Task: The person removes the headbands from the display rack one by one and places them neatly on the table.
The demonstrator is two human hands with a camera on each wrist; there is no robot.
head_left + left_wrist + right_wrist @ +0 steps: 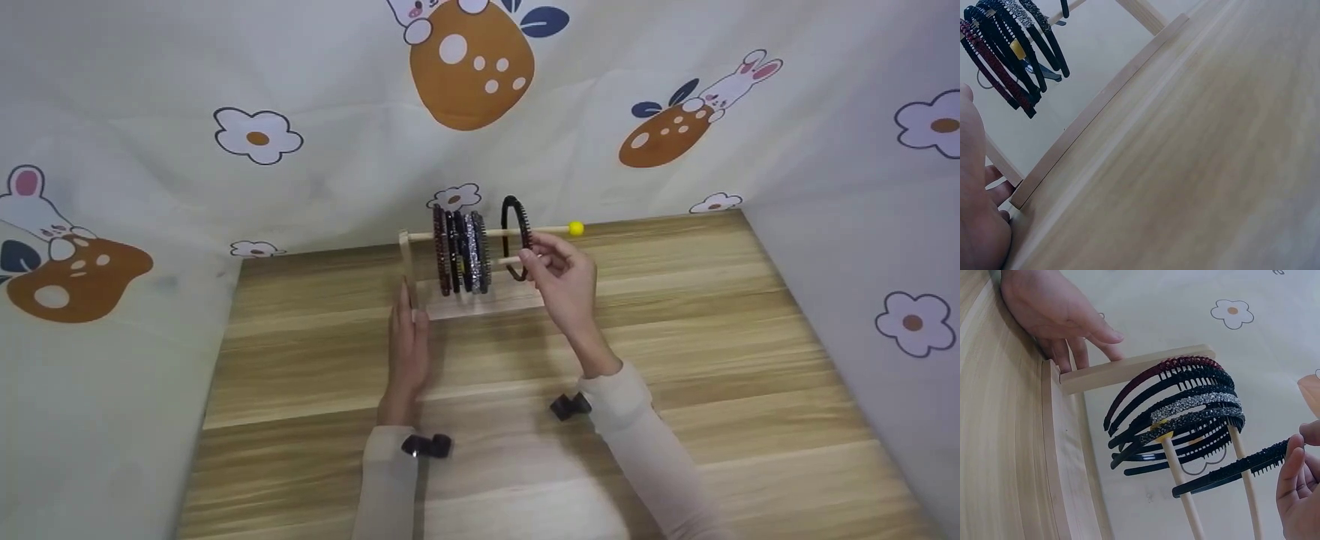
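Pinching a black headband (pixel 516 247) between the thumb and fingers of my right hand (pixel 568 283), I have it up at the two rods (pixel 553 229) of a wooden stand (pixel 406 259). Its curve stands upright, its long axis running up and down, roughly square to the rods, with one tip pointing down toward the counter (pixel 322 375). The rods lie along a sideways line, from the post at the left to a yellow ball (pixel 576 228) on the upper one. Teeth show along the headband's edge.

My right hand comes in from the right of the stand, its forearm slanting up from the lower right; the grip is narrow, on the side of the headband. My left hand (pixel 409 345) reaches straight ahead, fingers long and loose, touching the stand's left post near its foot.

Left of the pinched headband, a gap apart, hangs a row of headbands (pixel 463 251), packed close: dark red nearest the post, then black, silver and glittery dark ones. They fill the rods between it and the post. My right fingers hide the lower rod's far end. Behind everything hangs a cloth (pixel 337 67) printed with rabbits and flowers.
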